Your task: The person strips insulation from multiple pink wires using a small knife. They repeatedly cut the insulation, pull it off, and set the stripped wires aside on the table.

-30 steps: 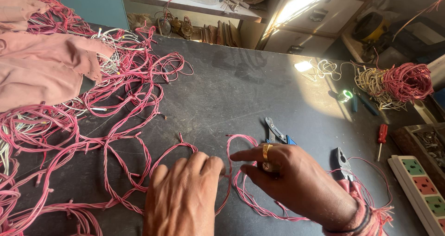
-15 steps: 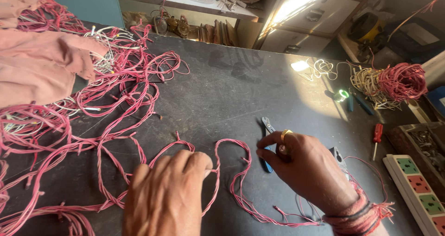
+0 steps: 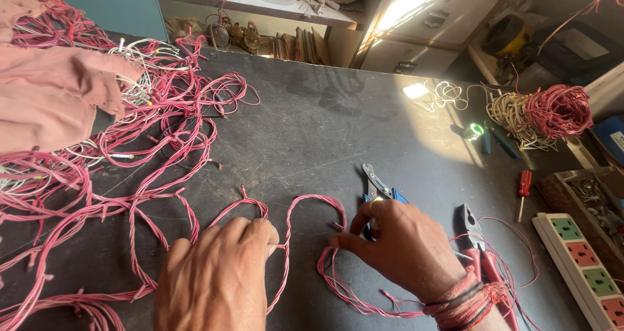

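**Hands close in on a looping pink wire**

Head view: since half a second ago both hands are sitting closer together and the wire's loops are drawing tighter; the left hand [image 3: 218, 276] is pressing curled fingers onto the twisted pink wire [image 3: 305, 204] on the dark table [image 3: 305, 123]; the right hand [image 3: 403, 250] is pinching its end beside the blue-handled pliers [image 3: 377, 183]; one length seems in hand, while the pink wire heap [image 3: 149, 129] is lying unsorted at left; the strand looks thin, kinked, two-cored.

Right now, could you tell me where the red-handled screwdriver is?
The red-handled screwdriver lies on the right of the dark table, between the pliers and the power strip.
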